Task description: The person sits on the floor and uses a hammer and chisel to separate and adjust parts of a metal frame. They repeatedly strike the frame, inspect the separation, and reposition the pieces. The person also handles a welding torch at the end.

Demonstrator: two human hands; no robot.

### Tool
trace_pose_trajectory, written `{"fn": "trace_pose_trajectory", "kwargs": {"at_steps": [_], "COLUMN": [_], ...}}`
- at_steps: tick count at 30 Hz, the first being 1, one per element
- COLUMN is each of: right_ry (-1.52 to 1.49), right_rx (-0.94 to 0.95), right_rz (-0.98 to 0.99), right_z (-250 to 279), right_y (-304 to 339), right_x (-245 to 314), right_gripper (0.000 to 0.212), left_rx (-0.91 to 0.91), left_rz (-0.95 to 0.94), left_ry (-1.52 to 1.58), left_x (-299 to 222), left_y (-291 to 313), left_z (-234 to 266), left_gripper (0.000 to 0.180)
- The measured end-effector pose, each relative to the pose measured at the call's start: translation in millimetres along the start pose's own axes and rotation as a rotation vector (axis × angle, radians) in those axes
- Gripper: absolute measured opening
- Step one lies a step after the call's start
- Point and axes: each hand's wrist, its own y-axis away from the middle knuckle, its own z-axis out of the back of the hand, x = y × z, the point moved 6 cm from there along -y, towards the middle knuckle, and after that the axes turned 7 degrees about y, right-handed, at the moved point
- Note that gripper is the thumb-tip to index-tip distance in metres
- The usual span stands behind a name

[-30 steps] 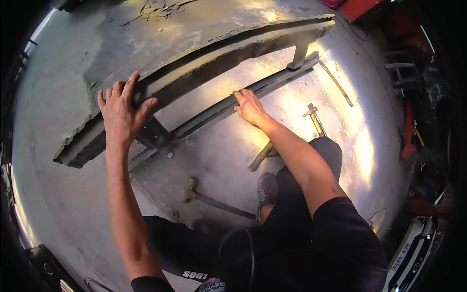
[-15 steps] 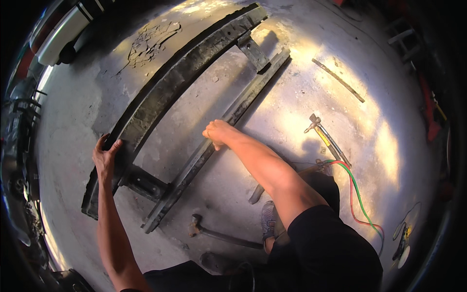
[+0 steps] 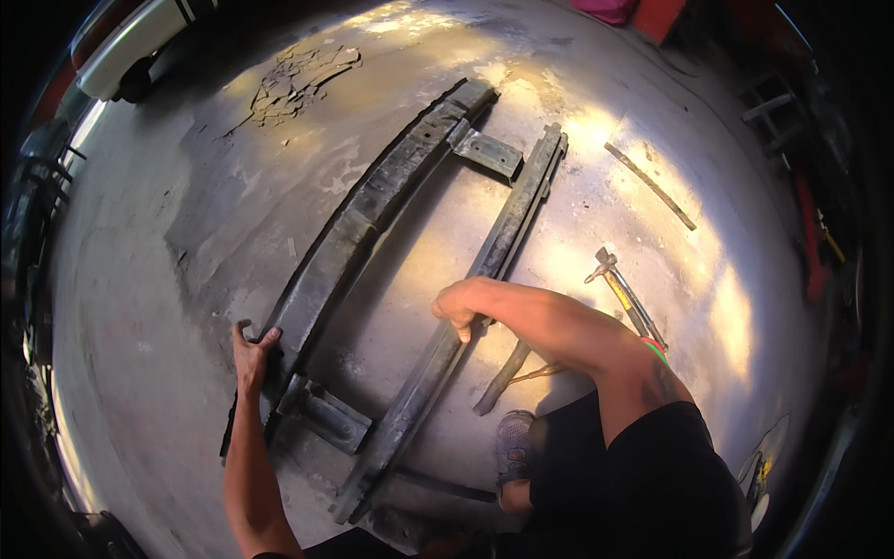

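Observation:
Across the middle lies a dark metal frame: a heavy curved beam (image 3: pixel 349 224) joined to a straight rail (image 3: pixel 419 396) by two brackets, a far one (image 3: pixel 486 154) and a near one (image 3: pixel 337 419). It looks like a vehicle bumper reinforcement. My left hand (image 3: pixel 251 359) clasps the curved beam near its close end, thumb on top and fingers round the outer edge. Bent over the middle of the straight rail, my right hand (image 3: pixel 466 303) has its fingers wrapped round it; some fingertips are hidden.
A hammer-like tool with a yellow strip (image 3: pixel 622 291) lies to the right, beside a red and green hose (image 3: pixel 656 348). Beyond is a flat metal strip (image 3: pixel 650 186). A dark bar (image 3: pixel 501 377) lies near my shoe (image 3: pixel 513 447). A white vehicle (image 3: pixel 135 47) stands far left.
The metal frame has shifted toward me and to the right, with both hands still on it. It has tilted, and its far end sits lower in view. The rail now covers the hammer's head.

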Motion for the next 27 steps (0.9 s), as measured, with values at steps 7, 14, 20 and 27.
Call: {"fn": "trace_pose_trajectory", "kwargs": {"at_steps": [7, 14, 20, 27], "right_ry": [-0.059, -0.227, -0.168, 0.295], "right_rx": [-0.052, -0.063, -0.035, -0.347], "right_rz": [0.053, -0.048, -0.054, 0.192], "right_z": [-9.1, 29.6, 23.7, 32.4], "right_y": [14.3, 8.8, -0.1, 20.2], "right_x": [2.1, -14.4, -27.5, 7.0], "right_gripper": [0.064, 0.071, 0.066, 0.047], "left_rx": [0.158, 0.274, 0.342, 0.414], "left_rz": [0.036, -0.304, -0.594, 0.069], "left_ry": [-0.059, -0.279, -0.496, -0.561], "left_x": [-27.3, -100.4, -151.4, -70.5], "left_y": [-52.9, -131.1, -59.5, 6.8], "left_z": [-22.9, -87.4, -26.7, 127.5], "left_gripper": [0.088, 0.078, 0.076, 0.065]}}
